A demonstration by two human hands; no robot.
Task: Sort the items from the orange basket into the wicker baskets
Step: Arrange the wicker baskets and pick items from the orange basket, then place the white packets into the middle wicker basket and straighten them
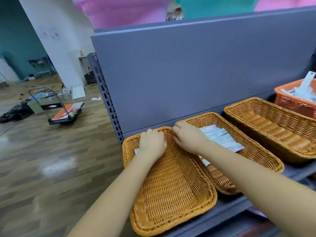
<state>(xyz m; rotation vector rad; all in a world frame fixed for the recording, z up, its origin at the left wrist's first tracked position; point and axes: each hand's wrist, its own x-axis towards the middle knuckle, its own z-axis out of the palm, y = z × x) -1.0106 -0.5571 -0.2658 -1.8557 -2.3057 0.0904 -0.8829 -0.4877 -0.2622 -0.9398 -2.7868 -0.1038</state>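
Note:
Three wicker baskets stand in a row on a grey shelf. My left hand (pixel 152 144) lies palm down at the far end of the left wicker basket (pixel 171 194), covering a white packet (pixel 136 151) whose edge peeks out beside it. My right hand (pixel 188 137) reaches across the middle wicker basket (pixel 256 159), its fingertips touching the rim shared with the left basket. Several white packets (pixel 220 139) lie flat in the middle basket. The right wicker basket (pixel 273 130) holds nothing. The orange basket (pixel 294 103) at the far right holds more white packets.
A grey back panel (pixel 188 74) rises right behind the baskets, and the perforated shelf upright (pixel 106 93) stands at the left. On the wooden floor to the left are a flat trolley (pixel 66 113), a black bag (pixel 15 112) and loose clutter.

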